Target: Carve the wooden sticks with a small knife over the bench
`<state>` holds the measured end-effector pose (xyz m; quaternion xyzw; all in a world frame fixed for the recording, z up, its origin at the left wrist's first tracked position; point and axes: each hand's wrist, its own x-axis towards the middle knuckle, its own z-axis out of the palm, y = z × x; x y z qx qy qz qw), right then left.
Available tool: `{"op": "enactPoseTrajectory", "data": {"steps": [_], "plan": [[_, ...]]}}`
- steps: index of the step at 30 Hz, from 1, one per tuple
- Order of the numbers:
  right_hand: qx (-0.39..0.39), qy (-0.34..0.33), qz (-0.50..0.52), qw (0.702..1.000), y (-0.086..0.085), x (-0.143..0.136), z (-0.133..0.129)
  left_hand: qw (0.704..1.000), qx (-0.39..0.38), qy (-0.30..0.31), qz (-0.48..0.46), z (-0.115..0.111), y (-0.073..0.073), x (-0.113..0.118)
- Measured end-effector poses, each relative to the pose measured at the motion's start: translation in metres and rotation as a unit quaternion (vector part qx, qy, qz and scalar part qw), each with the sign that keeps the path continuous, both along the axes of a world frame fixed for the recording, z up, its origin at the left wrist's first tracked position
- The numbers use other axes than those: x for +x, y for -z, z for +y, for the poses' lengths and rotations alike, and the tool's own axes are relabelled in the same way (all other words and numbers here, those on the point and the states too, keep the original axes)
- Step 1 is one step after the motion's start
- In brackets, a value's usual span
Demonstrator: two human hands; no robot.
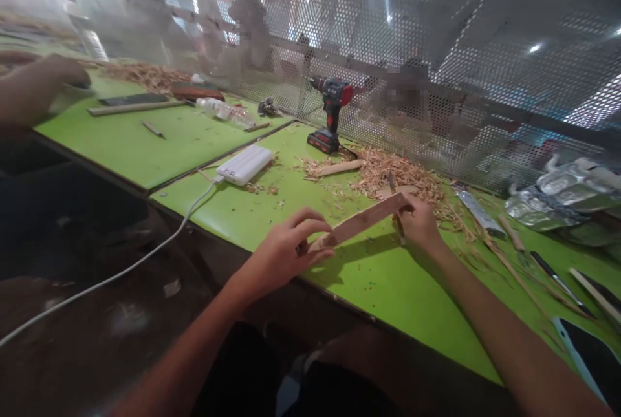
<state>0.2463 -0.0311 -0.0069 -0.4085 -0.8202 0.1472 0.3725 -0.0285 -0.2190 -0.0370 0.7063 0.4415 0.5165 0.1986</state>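
A flat strip of light wood (366, 218) is held up slanting above the green table, its right end higher. My left hand (291, 245) grips its left end between thumb and fingers. At the right end, my right hand (420, 220) pinches the strip, its fingers closed. A thin dark tool with a pale lower tip (400, 229) passes down by the fingers of my right hand; its exact hold is partly hidden. Behind the strip, wood shavings (412, 174) lie heaped around another pale wood piece (339, 167).
On the green table (194, 145) are a cordless drill (332, 113), a white power bank (245, 165) with a cable, a plastic bottle (226, 111), a phone (589, 355) and a knife-like tool (557, 278). A perforated metal screen (359, 35) stands behind. Another person's arm (43, 84) reaches in at left.
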Motion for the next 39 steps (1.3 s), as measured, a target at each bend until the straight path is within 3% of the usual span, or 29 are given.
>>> {"op": "enactPoseTrajectory", "data": {"steps": [4,8,39], "plan": [[-0.031,-0.005,0.009,0.999,0.003,-0.002,-0.006,0.997,-0.043,0.057,-0.01,-0.002,-0.006,-0.006],[-0.044,-0.004,0.012,0.999,0.004,-0.003,-0.009,0.995,-0.067,0.077,-0.024,-0.003,-0.012,-0.009],[-0.008,-0.016,-0.006,1.0,-0.004,-0.005,-0.01,0.997,-0.024,0.074,-0.003,0.0,-0.006,-0.006]]}}
